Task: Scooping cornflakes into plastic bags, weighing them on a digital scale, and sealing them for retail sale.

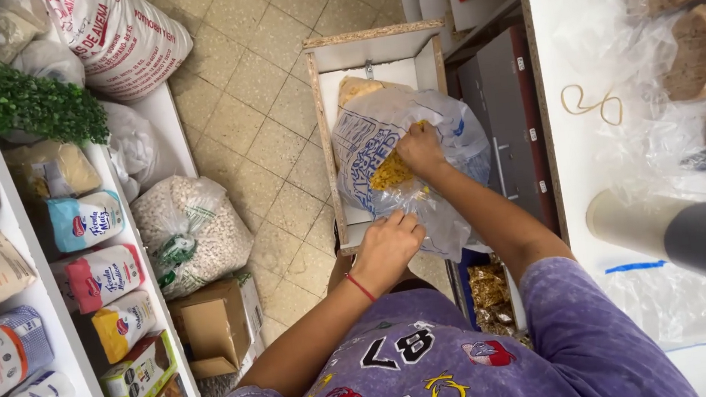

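both hands at a clear bag over an open drawer

a clear plastic bag with blue print (383, 148) sits in the open wooden drawer (322, 132), straight ahead of the person and just beyond the torso. its long axis runs near to far, with the mouth toward the right. the right hand (420, 147) is pushed into that mouth, fingers curled together on a clump of yellow pasta-like pieces (391, 171) inside the bag. the left hand (385, 247) is at the near edge, fingers bent and pinched on the plastic there. so the bag lies just far of the left hand and around the right; the right hand is deeper in.

to the left, a shelf (43, 297) carries flour packets and boxes, and a tied sack of white beans (188, 232) rests on the tiled floor. to the right, the white tabletop (616, 156) holds a rubber band (591, 104) and more clear bags.
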